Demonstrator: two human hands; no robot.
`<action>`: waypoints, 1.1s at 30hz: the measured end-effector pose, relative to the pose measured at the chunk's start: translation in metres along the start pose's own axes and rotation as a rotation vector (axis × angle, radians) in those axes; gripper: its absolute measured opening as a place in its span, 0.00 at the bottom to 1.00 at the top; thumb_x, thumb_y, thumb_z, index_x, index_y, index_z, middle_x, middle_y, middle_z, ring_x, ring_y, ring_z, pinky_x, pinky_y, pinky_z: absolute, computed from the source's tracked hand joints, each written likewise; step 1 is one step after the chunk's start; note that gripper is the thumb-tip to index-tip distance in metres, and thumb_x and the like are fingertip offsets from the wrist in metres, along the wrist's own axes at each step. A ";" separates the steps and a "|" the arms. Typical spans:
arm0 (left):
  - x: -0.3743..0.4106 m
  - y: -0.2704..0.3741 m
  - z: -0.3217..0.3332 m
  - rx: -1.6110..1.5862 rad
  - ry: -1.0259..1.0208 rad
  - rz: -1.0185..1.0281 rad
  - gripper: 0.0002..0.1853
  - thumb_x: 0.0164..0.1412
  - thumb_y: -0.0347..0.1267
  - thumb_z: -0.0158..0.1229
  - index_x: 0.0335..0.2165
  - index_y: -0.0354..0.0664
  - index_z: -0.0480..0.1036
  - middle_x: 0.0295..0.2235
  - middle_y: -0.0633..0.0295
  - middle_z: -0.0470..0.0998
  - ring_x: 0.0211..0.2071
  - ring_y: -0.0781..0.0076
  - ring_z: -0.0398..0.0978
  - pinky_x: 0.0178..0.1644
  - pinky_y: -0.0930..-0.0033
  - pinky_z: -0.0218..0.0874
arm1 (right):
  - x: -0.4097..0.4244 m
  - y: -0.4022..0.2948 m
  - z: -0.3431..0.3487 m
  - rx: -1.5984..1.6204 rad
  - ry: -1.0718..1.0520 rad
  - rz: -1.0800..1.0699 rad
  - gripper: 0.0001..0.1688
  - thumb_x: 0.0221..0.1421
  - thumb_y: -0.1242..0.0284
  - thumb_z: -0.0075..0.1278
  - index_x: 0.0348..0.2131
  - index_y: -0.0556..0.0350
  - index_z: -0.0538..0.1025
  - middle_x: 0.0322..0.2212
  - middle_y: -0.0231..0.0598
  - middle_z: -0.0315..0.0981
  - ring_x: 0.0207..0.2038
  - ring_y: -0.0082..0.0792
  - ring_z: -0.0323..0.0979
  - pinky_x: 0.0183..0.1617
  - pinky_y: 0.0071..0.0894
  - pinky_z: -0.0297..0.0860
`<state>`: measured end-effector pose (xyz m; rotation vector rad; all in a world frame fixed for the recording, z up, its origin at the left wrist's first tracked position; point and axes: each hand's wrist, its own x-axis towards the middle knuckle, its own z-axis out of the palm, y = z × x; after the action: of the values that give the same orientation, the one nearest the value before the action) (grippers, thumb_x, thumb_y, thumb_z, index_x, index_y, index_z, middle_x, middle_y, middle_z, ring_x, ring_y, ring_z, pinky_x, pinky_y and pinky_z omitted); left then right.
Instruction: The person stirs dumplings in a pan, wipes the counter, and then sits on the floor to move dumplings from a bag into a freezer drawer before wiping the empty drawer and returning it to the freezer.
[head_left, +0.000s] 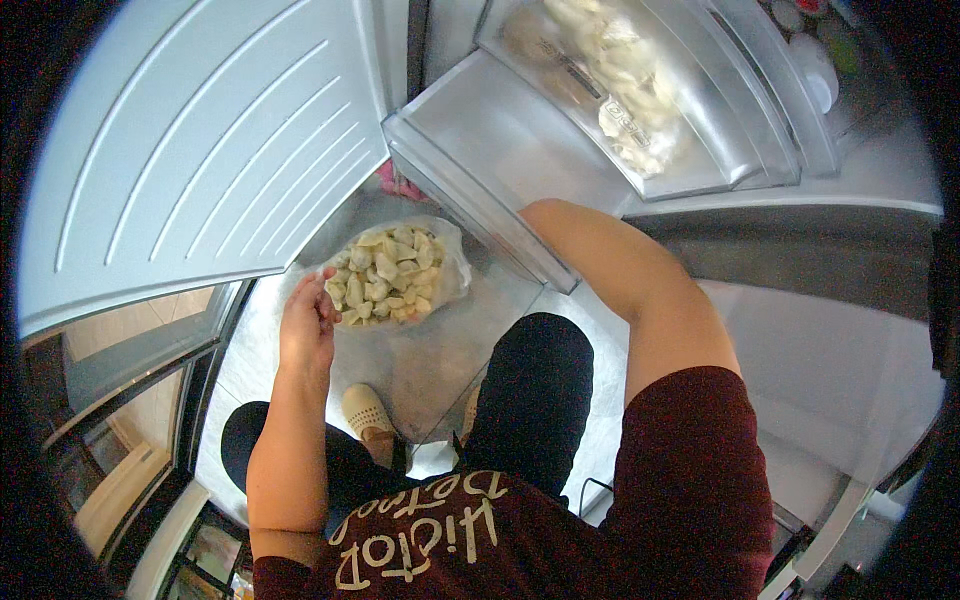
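Observation:
On the floor in front of me lies a clear plastic bag of dumplings (390, 274). My left hand (308, 309) is at the bag's left edge, its fingers loosely bent and somewhat apart, with nothing visible in them. Whether it touches the plastic I cannot tell. My right forearm reaches in behind the front of a pulled-out clear freezer drawer (480, 202), and the right hand itself is hidden there. Above that drawer, another clear drawer (720, 112) holds pale food in plastic (630, 82).
The freezer's ribbed white door (217, 142) stands ajar at the left. Behind the drawer front shows something pink (401, 180). A glass-paned dark frame (202, 375) is on the left, and my beige clog (367, 409) rests on the floor. A grey panel (840, 360) stands right.

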<state>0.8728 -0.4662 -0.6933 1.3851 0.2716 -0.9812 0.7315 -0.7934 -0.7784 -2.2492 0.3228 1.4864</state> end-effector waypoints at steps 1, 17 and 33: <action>0.000 0.002 0.000 -0.001 -0.011 -0.006 0.12 0.61 0.32 0.45 0.38 0.37 0.71 0.12 0.73 0.56 0.14 0.82 0.51 0.25 0.78 0.49 | -0.001 0.001 0.000 0.005 0.000 0.011 0.26 0.47 0.59 0.48 0.46 0.47 0.70 0.50 0.52 0.61 0.50 0.50 0.63 0.52 0.45 0.60; 0.000 0.005 0.000 -0.050 0.011 -0.022 0.12 0.60 0.32 0.46 0.39 0.36 0.70 0.13 0.73 0.57 0.15 0.82 0.53 0.24 0.76 0.49 | -0.011 -0.003 -0.008 0.086 -0.012 0.109 0.19 0.47 0.67 0.49 0.41 0.50 0.73 0.44 0.49 0.68 0.44 0.47 0.69 0.46 0.44 0.65; 0.008 0.001 -0.001 -0.037 0.019 -0.008 0.09 0.58 0.30 0.47 0.35 0.38 0.71 0.13 0.74 0.57 0.15 0.82 0.53 0.22 0.77 0.47 | -0.100 -0.169 0.011 0.559 1.231 -0.380 0.23 0.39 0.79 0.54 0.41 0.50 0.70 0.42 0.46 0.65 0.45 0.49 0.66 0.49 0.41 0.64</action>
<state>0.8790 -0.4686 -0.6985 1.3611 0.3086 -0.9657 0.7525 -0.6425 -0.6534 -2.2467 0.5181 -0.2951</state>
